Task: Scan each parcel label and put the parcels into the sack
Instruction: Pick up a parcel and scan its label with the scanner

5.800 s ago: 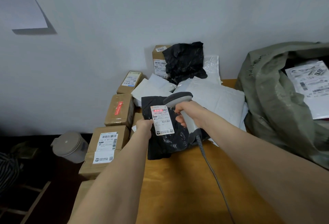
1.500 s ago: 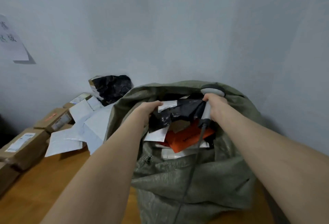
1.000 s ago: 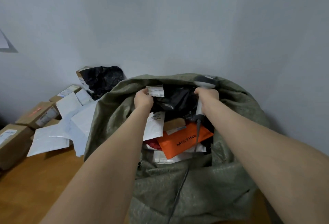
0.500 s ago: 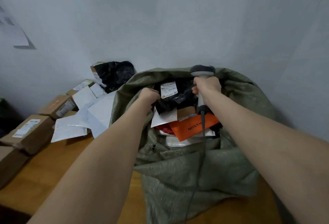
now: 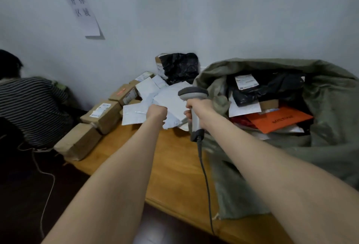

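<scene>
- The left hand [image 5: 156, 112] showed only its back. Its fingers curled under, out of sight, so whether it gripped the white poly mailers [image 5: 167, 98] beneath it could not be told.
- The right hand [image 5: 200, 110] was closed around the handle of the grey barcode scanner [image 5: 193, 93], whose cable [image 5: 204, 175] ran off the bottom edge.
- The olive woven sack [image 5: 330, 137] slumped open on the wooden tabletop [image 5: 174, 166], cut off at the right. On top inside lay one crinkled black plastic parcel [image 5: 272, 88] with a white label [image 5: 246, 81]. Below it was one flat orange mailer [image 5: 279, 118] (print blurred), and the rest was too buried to count.
- At least five brown cardboard boxes [image 5: 103, 113] lined the tabletop's left edge.
</scene>
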### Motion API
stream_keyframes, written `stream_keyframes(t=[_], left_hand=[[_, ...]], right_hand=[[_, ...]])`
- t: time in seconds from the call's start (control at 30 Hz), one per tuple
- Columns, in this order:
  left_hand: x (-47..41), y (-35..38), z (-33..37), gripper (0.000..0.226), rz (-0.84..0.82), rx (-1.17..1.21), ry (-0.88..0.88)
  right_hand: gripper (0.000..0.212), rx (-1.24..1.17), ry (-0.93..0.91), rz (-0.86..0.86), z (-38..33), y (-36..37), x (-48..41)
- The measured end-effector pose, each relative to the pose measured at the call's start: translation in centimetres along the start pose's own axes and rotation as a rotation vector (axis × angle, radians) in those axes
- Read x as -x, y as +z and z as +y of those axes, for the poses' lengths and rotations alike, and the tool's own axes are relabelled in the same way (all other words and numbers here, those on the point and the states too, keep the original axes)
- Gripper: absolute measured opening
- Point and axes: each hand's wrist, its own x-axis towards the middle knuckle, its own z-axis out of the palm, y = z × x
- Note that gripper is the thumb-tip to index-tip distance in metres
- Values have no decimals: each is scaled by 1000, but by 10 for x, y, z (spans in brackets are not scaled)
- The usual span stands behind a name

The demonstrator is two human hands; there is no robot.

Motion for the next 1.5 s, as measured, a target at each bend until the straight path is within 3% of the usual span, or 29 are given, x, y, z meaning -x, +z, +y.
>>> stream_keyframes(t=[0.23,0.43,0.57,0.7,0.8,1.03,1.27,1.4,1.5], left_hand=[[-21,-56,-63,20,-48,-28,-155],[-61,-71,-86,15,-100,-35,-208],[-102,-68,-87,19,-121,-96,-206],[-155,-57,-74,5,-137,-131,-200],[-191,-49,-59,16,-181,-172,-182],[-256,-40,-33,9,-273,-132,-193],[-305,-22,-5,33,-390,-201,-31],[-343,-5,6,68,-454,-279,113],[-372,6,11,80,-495,-339,161]], right_hand=[[3,57,104,-5,49,80,-3],[22,68,154,72,70,113,-32],[6,22,189,129,74,132,-66],[10,-35,204,200,70,151,-112],[8,-93,233,253,60,163,-142],[7,-107,248,349,31,178,-189],[9,-137,233,471,9,179,-226],[19,-74,276,549,4,178,-243],[21,-81,296,595,3,182,-255]])
